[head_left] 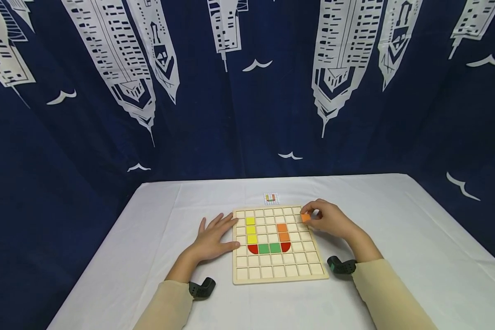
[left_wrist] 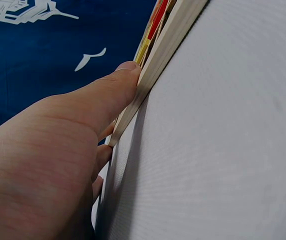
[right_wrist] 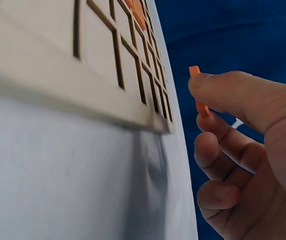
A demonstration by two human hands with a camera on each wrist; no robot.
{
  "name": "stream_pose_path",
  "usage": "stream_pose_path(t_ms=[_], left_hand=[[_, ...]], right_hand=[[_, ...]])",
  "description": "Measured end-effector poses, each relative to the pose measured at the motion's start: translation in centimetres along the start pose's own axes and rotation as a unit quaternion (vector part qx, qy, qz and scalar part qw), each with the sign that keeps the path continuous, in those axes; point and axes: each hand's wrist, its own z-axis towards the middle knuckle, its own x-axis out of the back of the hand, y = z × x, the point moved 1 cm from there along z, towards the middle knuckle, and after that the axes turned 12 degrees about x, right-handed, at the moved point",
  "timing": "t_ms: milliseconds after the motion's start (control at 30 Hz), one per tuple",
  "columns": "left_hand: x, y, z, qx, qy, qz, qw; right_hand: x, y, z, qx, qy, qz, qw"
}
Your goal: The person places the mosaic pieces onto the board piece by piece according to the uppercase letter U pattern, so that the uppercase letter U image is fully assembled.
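A wooden grid board (head_left: 278,274) lies on the white table. It holds a column of three yellow tiles (head_left: 251,229), two orange tiles (head_left: 283,232), two green tiles (head_left: 269,248) and two red rounded corner tiles (head_left: 253,249). My right hand (head_left: 327,219) pinches an orange tile (head_left: 305,217) between thumb and fingers just above the board's far right corner; in the right wrist view the orange tile (right_wrist: 198,90) shows at the thumb tip. My left hand (head_left: 214,236) lies flat with fingers spread against the board's left edge (left_wrist: 148,75), thumb (left_wrist: 110,92) pressed to its side.
A small pattern card (head_left: 271,198) lies just beyond the board. The white tablecloth (head_left: 396,215) spreads around the board, and a dark blue curtain (head_left: 247,91) with white building prints hangs behind the table. Black wrist mounts (head_left: 202,288) sit on both forearms.
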Motion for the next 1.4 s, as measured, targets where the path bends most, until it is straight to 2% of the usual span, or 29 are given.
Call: stream_pose_path(t_ms=[500, 700, 933, 1200, 1400], left_hand=[[0.0, 0.1, -0.1, -0.002, 0.002, -0.007, 1.0], [-0.1, 0.0, -0.1, 0.003, 0.001, -0.006, 1.0], [-0.1, 0.0, -0.1, 0.003, -0.002, -0.01, 0.9999], [-0.2, -0.1, 0.1, 0.003, -0.005, -0.002, 1.0], [0.0, 0.0, 0.0, 0.002, -0.004, -0.008, 1.0]], right_hand=[[-0.9, -1.3, 2.5, 0.03, 0.005, 0.003, 1.0], [-2.1, -1.8, 3.3, 0.038, -0.016, 0.003, 0.999], [-3.2, -2.5, 4.3, 0.038, -0.03, 0.01, 0.999], [-4.0, -2.5, 4.8, 0.002, -0.041, -0.001, 0.999], [-4.3, -2.6, 5.0, 0.002, -0.045, -0.01, 0.999]])
